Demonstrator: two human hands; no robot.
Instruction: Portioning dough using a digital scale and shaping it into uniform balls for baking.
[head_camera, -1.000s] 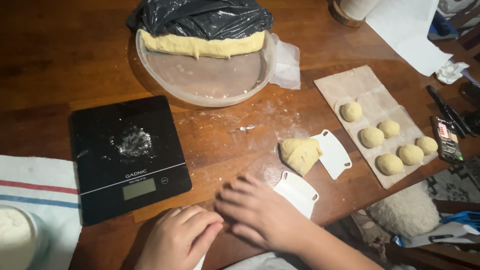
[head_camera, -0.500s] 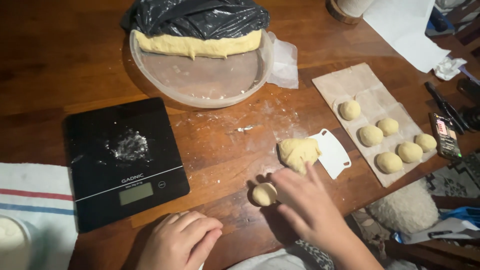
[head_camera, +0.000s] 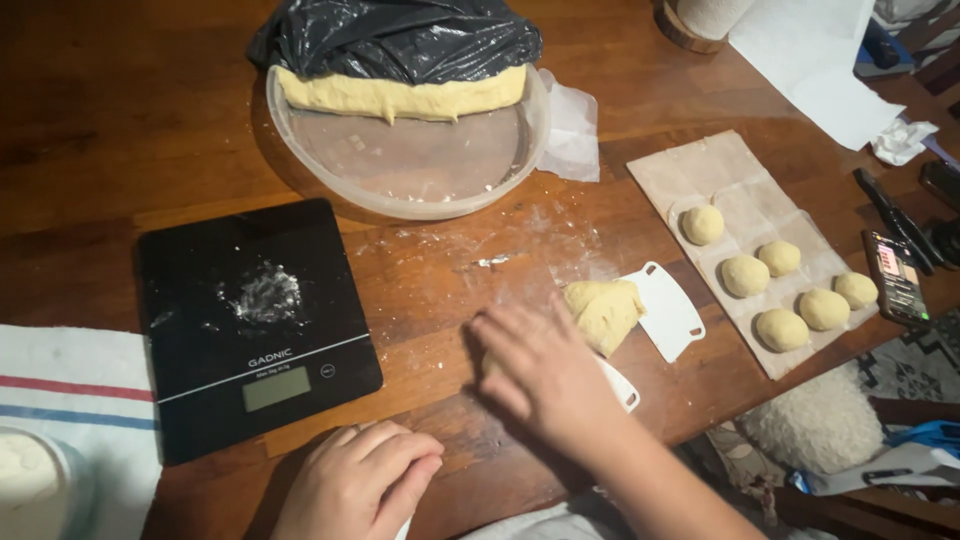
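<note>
The right hand (head_camera: 545, 375) lies palm down, fingers spread, flat on the wooden table (head_camera: 120, 130); whatever is beneath it is hidden. Just beyond its fingertips sits a wedge of dough (head_camera: 603, 310), touching a white plastic scraper (head_camera: 668, 310). The left hand (head_camera: 365, 480) rests loosely curled, holding nothing visible, just below a black kitchen scale (head_camera: 255, 320). Further right, six dough balls (head_camera: 745, 275) sit on brown paper (head_camera: 725, 175).

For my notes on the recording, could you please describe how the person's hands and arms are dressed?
Both hands are bare: the left hand and right hand wear no gloves, rings or watch that show. The right forearm is bare too, with no sleeve in view. Only a little of the left wrist shows.
</note>
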